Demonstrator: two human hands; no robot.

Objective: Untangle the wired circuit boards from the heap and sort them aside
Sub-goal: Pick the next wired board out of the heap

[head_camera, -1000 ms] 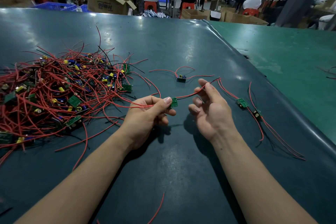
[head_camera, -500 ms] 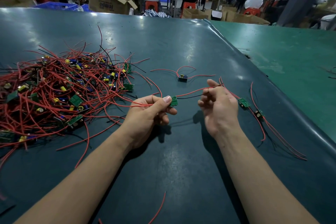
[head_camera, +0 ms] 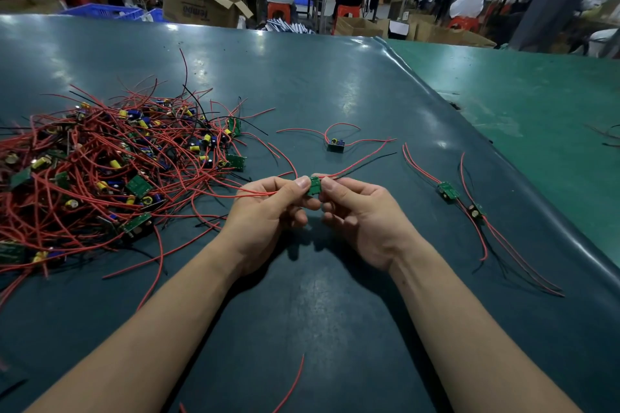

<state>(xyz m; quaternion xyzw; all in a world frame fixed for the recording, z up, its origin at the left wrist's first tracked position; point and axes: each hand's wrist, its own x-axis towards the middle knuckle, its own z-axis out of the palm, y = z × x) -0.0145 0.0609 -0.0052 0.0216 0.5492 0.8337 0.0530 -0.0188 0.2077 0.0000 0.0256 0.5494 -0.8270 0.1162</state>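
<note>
One small green circuit board (head_camera: 314,185) is pinched between left hand (head_camera: 268,211) and right hand (head_camera: 360,214), raised over the worktop (head_camera: 302,312). Tangled heap (head_camera: 110,174) lies left. Three boards sit apart: one (head_camera: 336,145) beyond the hands, two (head_camera: 448,191) (head_camera: 476,210) right.

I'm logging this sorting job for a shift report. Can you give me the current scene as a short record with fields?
surface: dark green table
heap: tangle of red wires and boards, on the person's left
held item: small green circuit board, pinched between both hands above the table
left hand: pinches the board and red wires leading to the heap
right hand: pinches the board's other edge
sorted aside: two wired boards at right
lone board: lies apart, beyond the hands
loose wire: near edge
</note>
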